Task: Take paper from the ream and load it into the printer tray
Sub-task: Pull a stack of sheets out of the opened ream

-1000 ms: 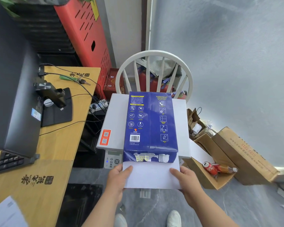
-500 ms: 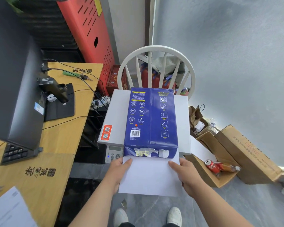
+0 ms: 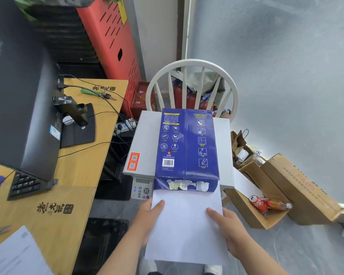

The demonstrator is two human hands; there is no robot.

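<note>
On top of the white printer (image 3: 145,139) lies the blue ream (image 3: 187,143), its torn near end hanging over the front edge, and from that opening a sheaf of white paper (image 3: 187,225) is drawn most of the way out toward the person. From the head view, the only 1 here, the left hand (image 3: 149,217) clamps the sheaf's left edge, thumb on top and fingers hidden beneath; the right hand (image 3: 226,227) grips the right edge the same way. The likeliest slip is the ream itself: drag from the sheets could pull the wrapper off the printer's front edge. A slack pinch could let lower sheets fan out and drop to the floor, and the far end, probably still inside the torn wrapper, may catch and crease. Room is tight: the wooden desk (image 3: 75,195) stands close at left, an open cardboard box (image 3: 244,213) near right, leaving a narrow floor lane. The printer tray is not visible; it presumably sits low on the front, below the control panel (image 3: 142,187).
</note>
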